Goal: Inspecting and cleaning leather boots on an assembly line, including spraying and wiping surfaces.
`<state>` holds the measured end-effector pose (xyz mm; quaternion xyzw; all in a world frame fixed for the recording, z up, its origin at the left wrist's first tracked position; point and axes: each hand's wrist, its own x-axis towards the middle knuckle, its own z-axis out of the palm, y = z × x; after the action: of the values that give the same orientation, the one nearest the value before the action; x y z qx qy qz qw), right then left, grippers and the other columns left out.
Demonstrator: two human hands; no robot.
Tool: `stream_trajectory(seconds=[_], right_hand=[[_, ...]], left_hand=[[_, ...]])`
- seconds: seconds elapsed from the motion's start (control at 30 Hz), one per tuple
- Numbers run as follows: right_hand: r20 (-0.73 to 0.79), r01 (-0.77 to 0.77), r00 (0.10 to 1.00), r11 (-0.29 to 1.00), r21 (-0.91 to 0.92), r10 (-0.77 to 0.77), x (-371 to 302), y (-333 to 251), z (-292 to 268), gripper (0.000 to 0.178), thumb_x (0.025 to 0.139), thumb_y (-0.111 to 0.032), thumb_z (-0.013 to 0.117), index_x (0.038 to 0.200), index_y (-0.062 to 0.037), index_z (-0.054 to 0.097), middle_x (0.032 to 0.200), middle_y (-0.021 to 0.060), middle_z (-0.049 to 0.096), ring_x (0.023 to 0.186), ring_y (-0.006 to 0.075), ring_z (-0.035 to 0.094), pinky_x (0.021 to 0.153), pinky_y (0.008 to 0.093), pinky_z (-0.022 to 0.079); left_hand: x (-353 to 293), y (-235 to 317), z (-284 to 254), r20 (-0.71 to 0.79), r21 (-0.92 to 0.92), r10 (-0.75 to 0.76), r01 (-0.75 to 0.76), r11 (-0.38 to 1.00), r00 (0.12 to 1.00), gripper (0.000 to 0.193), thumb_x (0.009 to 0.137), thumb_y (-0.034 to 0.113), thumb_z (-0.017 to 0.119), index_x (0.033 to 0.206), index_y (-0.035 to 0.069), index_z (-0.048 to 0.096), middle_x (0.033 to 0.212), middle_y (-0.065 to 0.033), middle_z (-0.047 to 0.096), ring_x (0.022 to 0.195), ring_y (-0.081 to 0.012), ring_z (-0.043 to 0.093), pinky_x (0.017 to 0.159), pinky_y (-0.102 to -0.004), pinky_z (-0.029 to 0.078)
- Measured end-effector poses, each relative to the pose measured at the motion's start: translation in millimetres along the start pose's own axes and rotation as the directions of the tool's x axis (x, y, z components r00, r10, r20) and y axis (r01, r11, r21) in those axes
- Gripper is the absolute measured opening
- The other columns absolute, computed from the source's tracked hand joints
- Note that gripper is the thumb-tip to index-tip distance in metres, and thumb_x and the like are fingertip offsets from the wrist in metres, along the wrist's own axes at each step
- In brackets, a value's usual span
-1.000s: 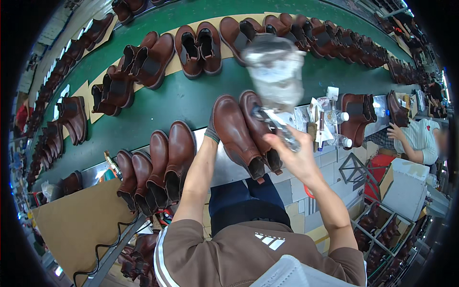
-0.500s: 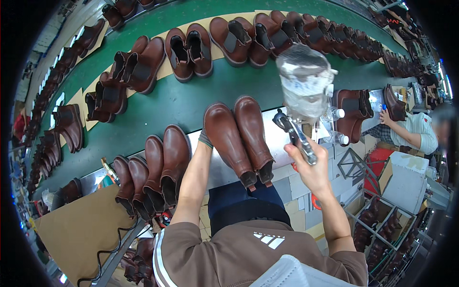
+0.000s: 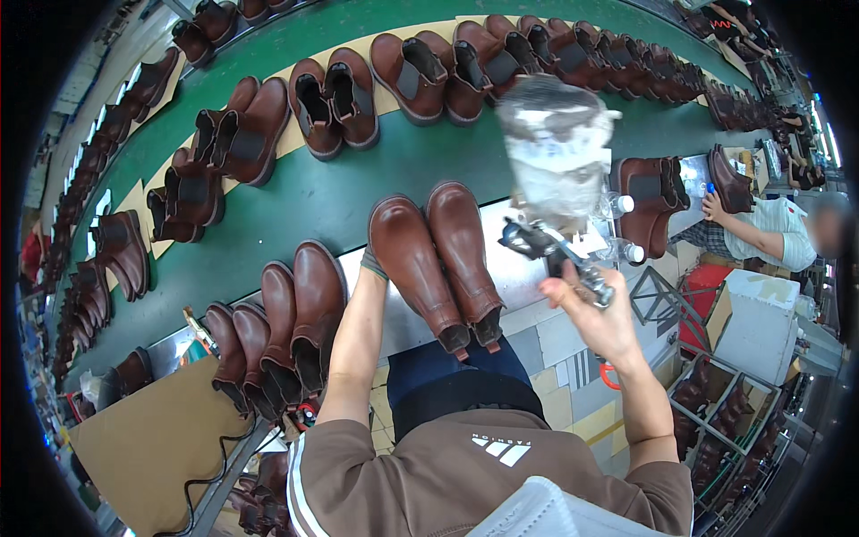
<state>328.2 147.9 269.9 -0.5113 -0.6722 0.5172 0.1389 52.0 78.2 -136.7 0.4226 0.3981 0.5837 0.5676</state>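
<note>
A pair of brown leather ankle boots [image 3: 419, 259] is held side by side in front of me, toes pointing away and shafts toward my body. My left hand [image 3: 374, 262], in a dark glove, holds the pair from the left and below; the boots hide its fingers. My right hand [image 3: 595, 309] is wrapped round a metal spray gun [image 3: 564, 255], to the right of the boots and apart from them. On top of the gun sits a paint cup [image 3: 555, 157] covered in stained clear plastic, blurred by motion.
Several brown boots [image 3: 349, 98] line the green table [image 3: 376, 166] on tan paper. More boots [image 3: 304, 304] stand left of my arm. Clear plastic bottles [image 3: 620, 204] and another boot pair [image 3: 646, 201] are at the right. A co-worker's hand [image 3: 713, 208] is beyond them.
The spray gun and my right hand have shifted, the cup moving slightly left and the hand slightly right and down. The boots in my left hand have moved slightly left in view.
</note>
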Motion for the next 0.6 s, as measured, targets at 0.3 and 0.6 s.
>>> stream_trajectory(seconds=[0.3, 0.6], right_hand=[[-0.116, -0.077, 0.991, 0.989, -0.13, 0.062, 20.4, 20.6, -1.7, 0.028, 0.081, -0.02, 0.068, 0.065, -0.0031, 0.052, 0.055, -0.0022, 0.051, 0.052, 0.0033, 0.042, 0.048, 0.0217, 0.034], [0.025, -0.032, 0.999, 0.998, 0.054, 0.031, 52.5, 13.6, 20.8, 0.029, 0.082, -0.022, 0.066, 0.064, -0.0033, 0.053, 0.055, -0.0014, 0.051, 0.053, 0.0037, 0.044, 0.047, 0.0236, 0.035]], left_hand=[[17.4, 21.8, 34.5, -0.011, -0.343, 0.11, -0.107, 0.933, 0.994, 0.028, 0.094, 0.015, 0.043, 0.119, 0.006, 0.047, 0.116, -0.0072, 0.053, 0.106, -0.0166, 0.048, 0.101, -0.0307, 0.033], [15.9, 29.9, 28.7, 0.033, -0.783, 0.054, -0.008, 0.622, 0.998, 0.026, 0.095, 0.019, 0.041, 0.115, 0.006, 0.051, 0.112, -0.0072, 0.055, 0.1, -0.0171, 0.05, 0.097, -0.0327, 0.037]])
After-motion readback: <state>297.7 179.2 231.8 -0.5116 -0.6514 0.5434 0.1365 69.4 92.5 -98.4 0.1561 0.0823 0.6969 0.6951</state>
